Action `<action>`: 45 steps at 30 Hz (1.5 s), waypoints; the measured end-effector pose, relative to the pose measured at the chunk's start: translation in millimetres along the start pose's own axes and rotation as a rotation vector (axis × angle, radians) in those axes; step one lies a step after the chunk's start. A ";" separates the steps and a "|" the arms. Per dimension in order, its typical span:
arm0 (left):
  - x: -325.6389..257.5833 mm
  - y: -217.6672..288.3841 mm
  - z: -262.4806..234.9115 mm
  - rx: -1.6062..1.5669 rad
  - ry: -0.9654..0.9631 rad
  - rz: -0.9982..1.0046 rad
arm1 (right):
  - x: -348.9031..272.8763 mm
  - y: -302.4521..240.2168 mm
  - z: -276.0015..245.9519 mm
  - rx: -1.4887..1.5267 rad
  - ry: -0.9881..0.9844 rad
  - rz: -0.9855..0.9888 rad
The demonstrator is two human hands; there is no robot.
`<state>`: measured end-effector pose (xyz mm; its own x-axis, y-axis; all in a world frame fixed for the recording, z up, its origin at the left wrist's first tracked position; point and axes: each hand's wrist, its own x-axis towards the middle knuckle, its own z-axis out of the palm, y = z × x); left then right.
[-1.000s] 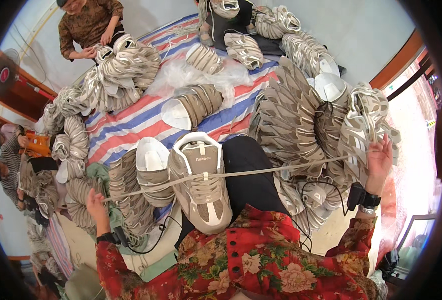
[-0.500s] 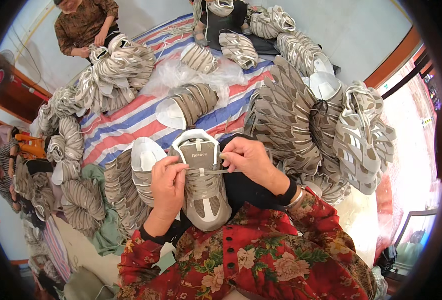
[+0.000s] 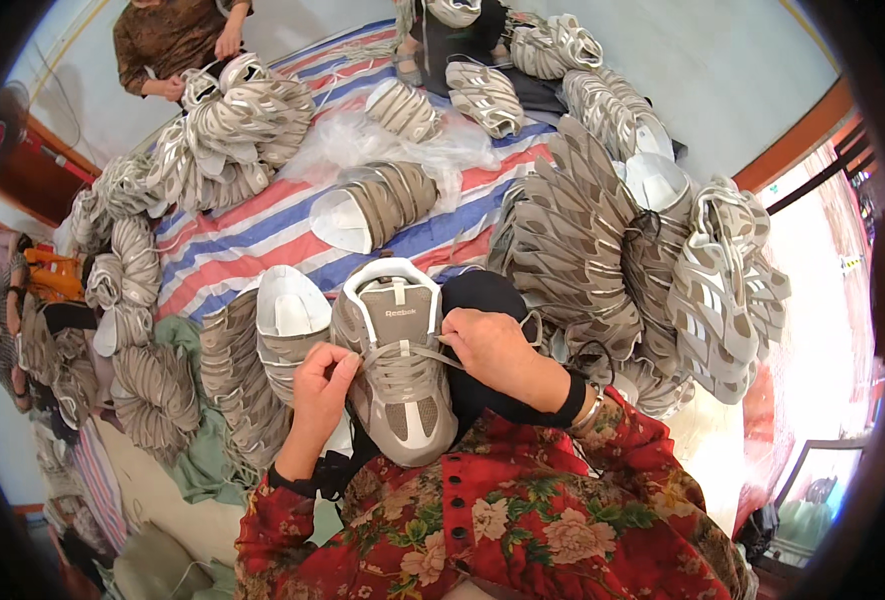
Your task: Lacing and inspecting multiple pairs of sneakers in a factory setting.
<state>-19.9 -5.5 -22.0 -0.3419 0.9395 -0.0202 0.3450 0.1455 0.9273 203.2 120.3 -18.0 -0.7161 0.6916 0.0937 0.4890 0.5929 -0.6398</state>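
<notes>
Lace (image 3: 402, 350) crosses the tongue of a beige-and-white shoe (image 3: 392, 405), which rests on our lap beside a dark trouser leg (image 3: 481, 292), toe toward us, its white-lined opening facing away. Our left hand (image 3: 322, 382) is at the shoe's left edge, its grip pinched together on the lace between thumb and forefinger; our right hand (image 3: 489, 346), by the tongue's right edge, has its grip closed on the lace too. Just left of the shoe we have a row of nested uppers (image 3: 237, 370); to the right lies a big curved stack (image 3: 567, 250). Beyond, a striped sheet (image 3: 227, 250) carries a shorter bundle (image 3: 392, 205) and crumpled clear plastic (image 3: 327, 150), and we cannot tell whether that plastic holds anything.
</notes>
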 end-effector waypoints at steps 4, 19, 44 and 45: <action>3.3 1.3 3.0 -0.143 -0.031 -0.142 | 2.0 -13.4 -3.5 -0.199 -0.057 -0.198; 35.9 48.5 -0.4 0.828 -0.125 0.585 | 32.4 -6.0 -35.7 -0.233 0.107 -0.536; 66.9 71.2 17.9 0.615 -0.524 0.585 | 88.1 -8.8 -56.8 1.218 -0.005 0.161; 64.8 68.4 22.6 0.618 -0.523 0.586 | 91.2 -13.4 -71.3 1.585 0.002 0.157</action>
<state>1.4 72.4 31.6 0.4044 0.9112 0.0782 0.7808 -0.3885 0.4893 166.8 204.8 53.5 -0.7098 0.7028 -0.0464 -0.4367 -0.4908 -0.7540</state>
